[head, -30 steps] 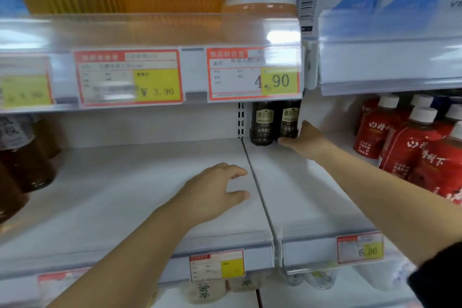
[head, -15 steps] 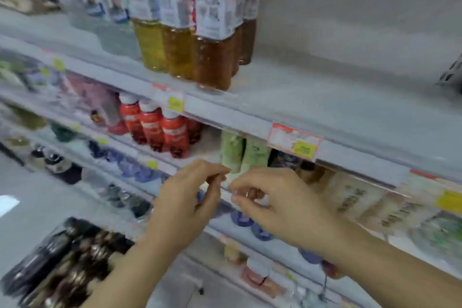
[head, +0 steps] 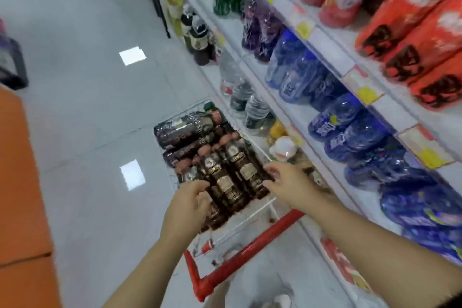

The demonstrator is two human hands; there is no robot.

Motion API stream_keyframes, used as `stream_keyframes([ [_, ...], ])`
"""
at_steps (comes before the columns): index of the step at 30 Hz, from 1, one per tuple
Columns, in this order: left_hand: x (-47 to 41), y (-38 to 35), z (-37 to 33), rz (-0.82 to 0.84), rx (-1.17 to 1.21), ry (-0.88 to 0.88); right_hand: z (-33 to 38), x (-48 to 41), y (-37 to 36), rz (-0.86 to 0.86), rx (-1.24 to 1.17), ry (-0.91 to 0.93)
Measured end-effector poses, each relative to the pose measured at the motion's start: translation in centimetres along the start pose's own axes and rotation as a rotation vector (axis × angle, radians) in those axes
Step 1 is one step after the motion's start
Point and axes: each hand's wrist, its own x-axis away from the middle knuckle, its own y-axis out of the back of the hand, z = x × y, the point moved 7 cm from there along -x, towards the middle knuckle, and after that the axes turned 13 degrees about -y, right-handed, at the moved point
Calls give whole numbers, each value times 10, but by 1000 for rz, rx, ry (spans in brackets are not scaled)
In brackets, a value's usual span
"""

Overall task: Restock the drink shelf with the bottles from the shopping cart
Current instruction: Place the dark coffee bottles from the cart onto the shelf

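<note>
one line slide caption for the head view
Both bare hands reach into the red-handled wire cart of dark brown bottles.

Place: you are in a shop | At 2 o'clock: long shelves [head: 332, 57] full of drink bottles, with little yellow price tags [head: 370, 94] on the edges | At 6 o'clock: a shopping cart [head: 240, 261] with a red handle | At 10 o'clock: shiny white floor [head: 82, 82]

Both bare forearms extended forward, downward. Left hand [head: 188, 204] fingers curled, loosely parted. Right hand [head: 290, 184] fingers spread apart.
</note>
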Motion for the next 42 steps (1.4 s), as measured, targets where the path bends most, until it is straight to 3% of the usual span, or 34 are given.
stream_keyframes([
  [6, -27, 1, 53, -60, -17, 7, 4, -68, -74, 56, 133, -125],
  [12, -102, 27, 72, -179, -148, -74, -10, -88, -87, -26, 111, -174],
  [16, -153, 24, 82, -68, -366, -129, -10, -90, -85, -17, 100, -148],
  [21, -184, 11, 97, 57, -514, -77, -10, -91, -85, -8, 36, -142],
  [27, -172, 19, 87, -46, -541, -105, -10, -88, -75, 40, -71, -169],
  [34, -111, 57, -10, -186, -227, -195, 11, -18, 0, -28, -364, -142],
  [42, -57, 96, -183, -169, 324, -396, 30, 117, 146, -356, -653, -39],
])
